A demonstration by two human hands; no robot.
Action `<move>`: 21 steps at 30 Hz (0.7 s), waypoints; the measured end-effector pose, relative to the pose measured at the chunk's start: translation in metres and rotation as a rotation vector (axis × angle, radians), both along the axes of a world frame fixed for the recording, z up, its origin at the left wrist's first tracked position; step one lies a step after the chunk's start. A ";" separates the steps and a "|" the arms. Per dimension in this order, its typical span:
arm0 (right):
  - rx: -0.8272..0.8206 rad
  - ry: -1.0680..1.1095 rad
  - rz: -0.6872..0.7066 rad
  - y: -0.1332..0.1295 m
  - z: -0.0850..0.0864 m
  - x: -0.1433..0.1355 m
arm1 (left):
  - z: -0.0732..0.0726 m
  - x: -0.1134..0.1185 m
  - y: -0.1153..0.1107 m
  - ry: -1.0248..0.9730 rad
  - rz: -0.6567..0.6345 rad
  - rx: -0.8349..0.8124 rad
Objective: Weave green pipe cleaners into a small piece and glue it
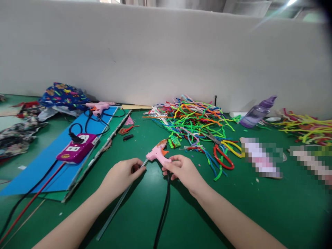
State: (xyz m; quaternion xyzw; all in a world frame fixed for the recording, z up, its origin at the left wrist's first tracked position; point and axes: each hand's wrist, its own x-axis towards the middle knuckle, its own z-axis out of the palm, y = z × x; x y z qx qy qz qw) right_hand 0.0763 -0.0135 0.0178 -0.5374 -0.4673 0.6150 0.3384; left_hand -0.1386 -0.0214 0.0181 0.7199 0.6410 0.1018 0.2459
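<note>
A pink hot glue gun [156, 154] with an orange trigger is held just over the green table, its brownish nozzle pointing away from me. My right hand [181, 168] is closed around the lower end of its handle, where a black cord [166, 204] runs down toward me. Between the thumb and fingers of my left hand [127, 172] is a long clear glue stick [114, 214]. The stick's upper end meets the back of the gun; how deep it sits inside cannot be seen. A small bright green piece [174, 141] lies beside the nozzle.
Behind the gun spreads a heap of coloured pipe cleaners [192, 117]. Scissors [224, 154] and a purple bottle [259, 112] stand or lie to the right. On the left, a purple power strip [77, 148] and a second pink glue gun [100, 107] rest on blue board [49, 162].
</note>
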 end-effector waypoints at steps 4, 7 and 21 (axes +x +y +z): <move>-0.175 0.195 -0.034 0.000 0.006 -0.006 | -0.004 -0.003 0.002 0.068 0.039 0.060; -0.163 0.239 -0.067 -0.001 0.010 -0.010 | -0.007 -0.005 0.001 0.170 0.023 0.198; 0.124 0.217 0.161 0.014 0.020 -0.025 | -0.008 -0.009 0.004 0.162 -0.016 0.199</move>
